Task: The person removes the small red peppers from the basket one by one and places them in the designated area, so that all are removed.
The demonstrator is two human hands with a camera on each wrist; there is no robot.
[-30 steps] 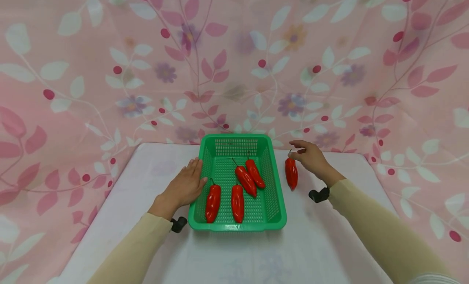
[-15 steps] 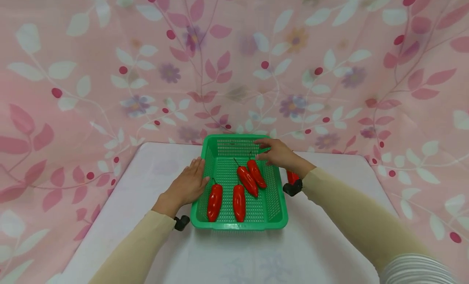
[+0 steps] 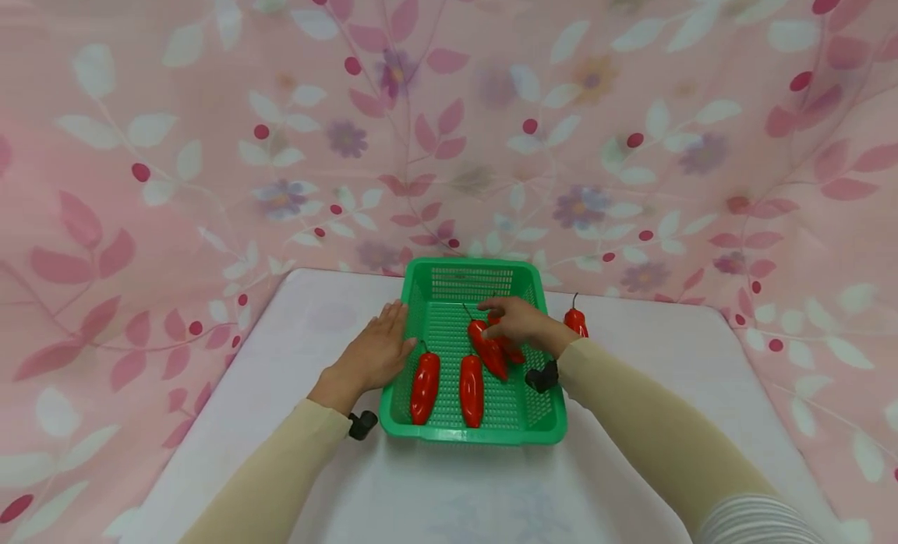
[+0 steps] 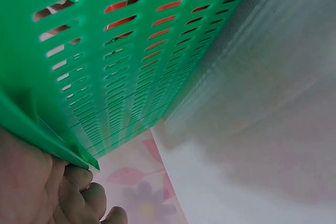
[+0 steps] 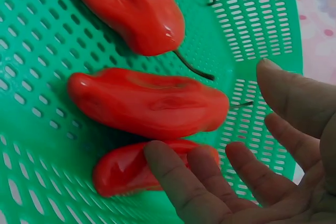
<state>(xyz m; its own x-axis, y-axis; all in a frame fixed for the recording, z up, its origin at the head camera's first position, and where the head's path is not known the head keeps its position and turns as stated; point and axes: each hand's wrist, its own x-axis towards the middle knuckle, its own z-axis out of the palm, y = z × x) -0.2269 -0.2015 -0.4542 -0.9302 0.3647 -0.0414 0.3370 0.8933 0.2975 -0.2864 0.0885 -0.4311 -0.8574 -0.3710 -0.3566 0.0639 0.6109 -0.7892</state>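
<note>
A green plastic basket (image 3: 471, 435) holds several red chili peppers with thin dark stems. My left hand (image 3: 372, 353) rests along its left rim with the fingers stretched out; the left wrist view shows the palm against the rim (image 4: 42, 135). Inside the basket, my right hand (image 3: 517, 323) hovers over the two peppers at the back right, its fingers spread and gripping nothing. In the right wrist view the fingertips come over the lowest pepper (image 5: 123, 170), beside another pepper (image 5: 147, 103); whether they touch it I cannot tell. Two more peppers lie nearer the front, a left one (image 3: 424, 388) and a middle one (image 3: 472, 392).
Outside the basket, to its right, another red pepper (image 3: 576, 321) lies on the white tabletop (image 3: 652, 349), partly hidden by my right forearm. A pink floral cloth (image 3: 477, 139) hangs behind the table's back edge.
My right hand has left the stem of the pepper outside the basket and moved left, then down over the peppers inside. That pepper stays on the table. The left hand keeps to the rim.
</note>
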